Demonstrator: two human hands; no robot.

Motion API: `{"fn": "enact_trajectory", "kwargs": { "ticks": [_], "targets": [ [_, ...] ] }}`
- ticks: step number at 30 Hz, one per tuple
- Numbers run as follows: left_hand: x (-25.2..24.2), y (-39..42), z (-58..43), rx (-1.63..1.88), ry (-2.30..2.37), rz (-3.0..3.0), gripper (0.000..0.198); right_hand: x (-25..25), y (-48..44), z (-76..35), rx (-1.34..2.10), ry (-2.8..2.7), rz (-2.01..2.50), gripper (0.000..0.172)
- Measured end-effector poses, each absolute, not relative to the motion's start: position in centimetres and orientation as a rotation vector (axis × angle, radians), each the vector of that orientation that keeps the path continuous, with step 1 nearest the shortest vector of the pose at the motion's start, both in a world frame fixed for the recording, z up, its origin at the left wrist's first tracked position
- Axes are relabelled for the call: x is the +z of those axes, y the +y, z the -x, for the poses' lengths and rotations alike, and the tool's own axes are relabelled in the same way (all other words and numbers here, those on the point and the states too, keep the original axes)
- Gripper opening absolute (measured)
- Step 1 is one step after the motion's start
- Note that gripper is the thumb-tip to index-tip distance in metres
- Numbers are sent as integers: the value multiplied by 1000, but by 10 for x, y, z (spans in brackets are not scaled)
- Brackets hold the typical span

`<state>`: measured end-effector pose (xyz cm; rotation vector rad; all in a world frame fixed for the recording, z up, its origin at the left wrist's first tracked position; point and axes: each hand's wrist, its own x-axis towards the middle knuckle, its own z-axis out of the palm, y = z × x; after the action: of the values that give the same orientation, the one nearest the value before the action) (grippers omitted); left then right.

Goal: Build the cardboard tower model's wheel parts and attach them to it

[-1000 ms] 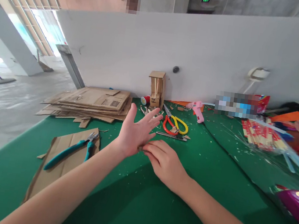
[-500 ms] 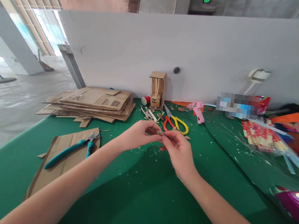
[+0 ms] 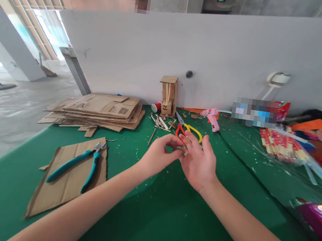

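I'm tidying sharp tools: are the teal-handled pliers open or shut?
Open: the teal-handled pliers lie on the cardboard sheet with their two handles spread wide apart.

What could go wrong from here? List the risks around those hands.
The small piece seemingly pinched in the left hand could slip and get lost among the scraps on the table. The right hand appears close to the scissors, so reaching forward might knock them. The pliers lie spread near the left forearm, which could catch a handle.
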<state>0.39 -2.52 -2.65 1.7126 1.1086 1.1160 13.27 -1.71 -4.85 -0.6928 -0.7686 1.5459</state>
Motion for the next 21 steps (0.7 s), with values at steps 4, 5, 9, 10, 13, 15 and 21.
{"fn": "enact_trajectory", "kwargs": {
  "ticks": [4, 5, 9, 10, 13, 15, 21],
  "targets": [
    [-31, -30, -9, 1187, 1148, -1745, 24, -50, -17, -132, 1538, -797, 694, 59],
    [-32, -31, -9, 1192, 1134, -1750, 25, -51, -18, -131, 1537, -804, 692, 60],
    [-36, -33, -11, 1235, 1131, -1762, 15, -50, -20, -130, 1547, -813, 679, 65],
    [-36, -33, -11, 1223, 1136, -1787, 15, -49, -20, -130, 1540, -825, 682, 65],
    [-33, -32, -9, 1109, 1190, -1942, 18, -47, -18, -134, 1448, -920, 706, 66],
    [-31, -31, -7, 1034, 1235, -2049, 20, -48, -16, -136, 1373, -989, 717, 65],
    [-33, -33, -6, 936, 1322, -2268, 17, -63, -17, -128, 1272, -1164, 713, 53]
  ]
}}
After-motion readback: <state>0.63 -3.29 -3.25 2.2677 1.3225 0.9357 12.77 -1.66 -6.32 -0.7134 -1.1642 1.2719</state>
